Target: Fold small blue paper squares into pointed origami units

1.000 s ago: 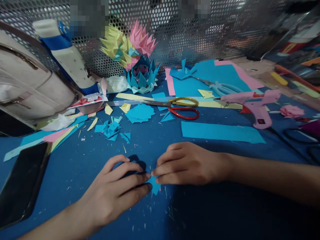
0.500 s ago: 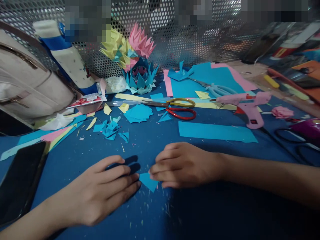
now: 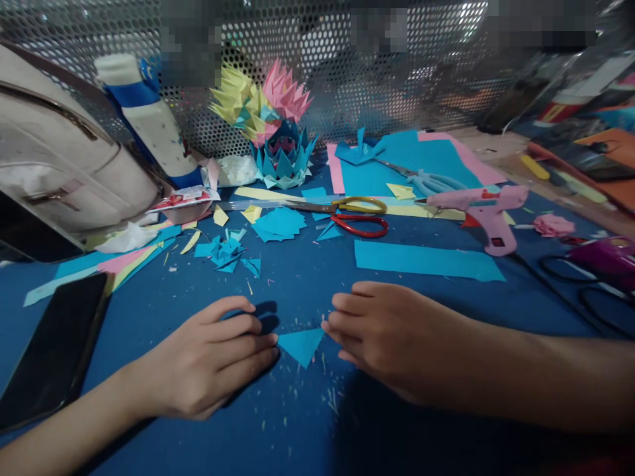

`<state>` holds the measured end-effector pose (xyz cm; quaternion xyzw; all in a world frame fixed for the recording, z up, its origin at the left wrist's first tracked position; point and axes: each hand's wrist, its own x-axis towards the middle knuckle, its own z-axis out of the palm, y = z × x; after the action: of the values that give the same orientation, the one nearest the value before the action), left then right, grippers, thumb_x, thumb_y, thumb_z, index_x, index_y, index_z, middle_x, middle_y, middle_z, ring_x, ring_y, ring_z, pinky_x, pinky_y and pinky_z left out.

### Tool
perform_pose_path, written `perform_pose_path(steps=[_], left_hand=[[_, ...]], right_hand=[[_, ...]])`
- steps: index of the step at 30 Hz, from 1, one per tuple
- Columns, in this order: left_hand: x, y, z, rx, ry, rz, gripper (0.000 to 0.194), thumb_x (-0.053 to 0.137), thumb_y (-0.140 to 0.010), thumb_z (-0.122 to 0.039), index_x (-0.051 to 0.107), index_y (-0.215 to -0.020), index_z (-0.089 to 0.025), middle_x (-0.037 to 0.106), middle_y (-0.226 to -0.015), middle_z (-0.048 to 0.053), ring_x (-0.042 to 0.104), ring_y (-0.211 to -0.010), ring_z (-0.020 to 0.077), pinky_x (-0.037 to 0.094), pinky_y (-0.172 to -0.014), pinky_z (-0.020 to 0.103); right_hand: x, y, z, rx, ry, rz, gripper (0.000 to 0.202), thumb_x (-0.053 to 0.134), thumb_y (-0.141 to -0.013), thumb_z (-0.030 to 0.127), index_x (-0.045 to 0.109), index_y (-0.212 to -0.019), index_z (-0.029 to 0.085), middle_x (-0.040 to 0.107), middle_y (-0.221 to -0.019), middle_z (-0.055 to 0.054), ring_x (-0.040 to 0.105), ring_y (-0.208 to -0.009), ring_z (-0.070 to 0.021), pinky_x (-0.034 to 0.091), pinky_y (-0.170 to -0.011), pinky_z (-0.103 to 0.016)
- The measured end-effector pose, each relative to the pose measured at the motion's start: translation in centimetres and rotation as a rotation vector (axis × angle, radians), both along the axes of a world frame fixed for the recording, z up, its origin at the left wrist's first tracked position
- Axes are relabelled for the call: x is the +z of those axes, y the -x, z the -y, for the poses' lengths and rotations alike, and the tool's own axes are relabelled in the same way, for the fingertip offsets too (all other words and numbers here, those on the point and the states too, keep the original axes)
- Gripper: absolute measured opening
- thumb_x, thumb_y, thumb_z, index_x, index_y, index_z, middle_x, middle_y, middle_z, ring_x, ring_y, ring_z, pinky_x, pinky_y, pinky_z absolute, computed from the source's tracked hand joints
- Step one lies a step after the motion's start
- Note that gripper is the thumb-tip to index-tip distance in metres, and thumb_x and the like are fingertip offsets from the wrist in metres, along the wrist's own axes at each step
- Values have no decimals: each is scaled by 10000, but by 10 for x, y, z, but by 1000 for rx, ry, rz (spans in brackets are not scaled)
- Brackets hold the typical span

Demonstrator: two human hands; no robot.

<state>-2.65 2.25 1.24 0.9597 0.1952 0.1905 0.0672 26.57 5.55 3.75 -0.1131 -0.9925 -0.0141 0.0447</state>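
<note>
- The left hand (image 3: 208,360) and the right hand (image 3: 391,330) are apart, fingers bent, with the small blue paper triangle (image 3: 302,345) between them.
- The triangle lies on the blue counter (image 3: 208,449), one point towards the person. Left fingertips touch its left corner; right fingertips are at its right corner. Whether either hand pinches the paper or only presses it, I cannot tell.
- A black rectangular phone (image 3: 57,344) lies beyond the left forearm, near the fanned blue, pink and yellow paper strips (image 3: 119,263).
- Past the hands are a loose cluster of folded blue paper pieces (image 3: 224,254) and, to the right, a long blue paper strip (image 3: 426,260).
- Farther on sit a stack of blue paper cutouts (image 3: 278,225), scissors with one yellow and one red handle loop (image 3: 361,226), and a pink glue gun (image 3: 496,218).
- Behind these, light-blue-handled pliers (image 3: 436,182) rest by large blue and pink paper sheets (image 3: 417,158).
- At the back stand yellow, pink and blue pointed paper flowers (image 3: 282,158), a white-and-blue bottle (image 3: 153,129) and a pale bag (image 3: 74,165), before a perforated metal screen (image 3: 327,99).
</note>
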Motion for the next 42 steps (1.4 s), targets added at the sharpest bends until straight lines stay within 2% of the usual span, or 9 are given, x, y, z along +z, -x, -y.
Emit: perform_pose_path(steps=[7,11,14,17,22,25,32,37,42], left_hand=[[3,-9,2,34,-44,-24,331,368,-979,-78,621,-1182,-144,721,-952,70,626,-943,207,340,-1083,448],[6,-29,5,222,31,1,225,471,-973,-178,573,-1169,-136,663,-951,76,591,-905,215,365,-1002,438],[5,-41,4,383,277,49,220,645,-934,-335,555,-1072,-189,625,-921,21,556,-862,206,380,-889,384],[3,-45,4,467,384,85,171,680,-921,-303,547,-972,-209,596,-874,-12,536,-843,191,365,-821,344],[0,-43,4,508,467,155,120,688,-898,-254,580,-881,-203,631,-949,-5,566,-933,199,364,-872,351],[0,-41,3,536,538,198,103,600,-945,-238,591,-850,-198,653,-858,-19,596,-826,167,409,-777,297],[3,-41,5,531,551,179,131,617,-924,-208,598,-794,-206,593,-681,-64,540,-707,143,348,-768,302],[2,-37,6,463,463,205,99,606,-947,-183,616,-851,-206,645,-871,-33,578,-866,155,301,-890,357],[-2,-30,3,239,365,219,216,471,-1041,-178,673,-1076,-245,689,-1098,16,602,-1016,158,328,-973,374]], right_hand=[[-8,8,-15,-44,13,-23,329,507,-1006,394,598,-767,186,605,-745,-35,443,-672,-176,251,-593,-330],[-25,17,-29,16,52,-134,447,429,-997,580,576,-909,167,637,-843,-52,489,-737,-184,287,-599,-307],[-31,20,-29,12,92,-152,316,441,-1026,445,569,-962,164,654,-872,-50,507,-751,-178,313,-628,-300],[-28,21,-23,-40,195,-173,179,461,-1016,297,562,-946,166,646,-837,-32,508,-718,-155,301,-618,-281],[-16,24,-15,-284,553,-260,216,571,-931,285,465,-769,189,483,-612,65,400,-538,-87,214,-529,-248],[-12,24,-13,-314,607,-221,261,580,-904,283,435,-709,187,438,-592,66,364,-537,-80,215,-541,-245],[-17,23,-14,-247,498,-193,277,594,-924,270,452,-702,181,498,-666,24,442,-678,-125,255,-606,-253],[-25,19,-23,-124,390,-250,72,604,-940,238,585,-903,179,622,-848,-15,508,-791,-150,359,-705,-259],[-24,12,-35,190,336,-246,291,366,-1064,258,634,-1148,184,688,-1101,-58,569,-949,-151,437,-824,-277]])
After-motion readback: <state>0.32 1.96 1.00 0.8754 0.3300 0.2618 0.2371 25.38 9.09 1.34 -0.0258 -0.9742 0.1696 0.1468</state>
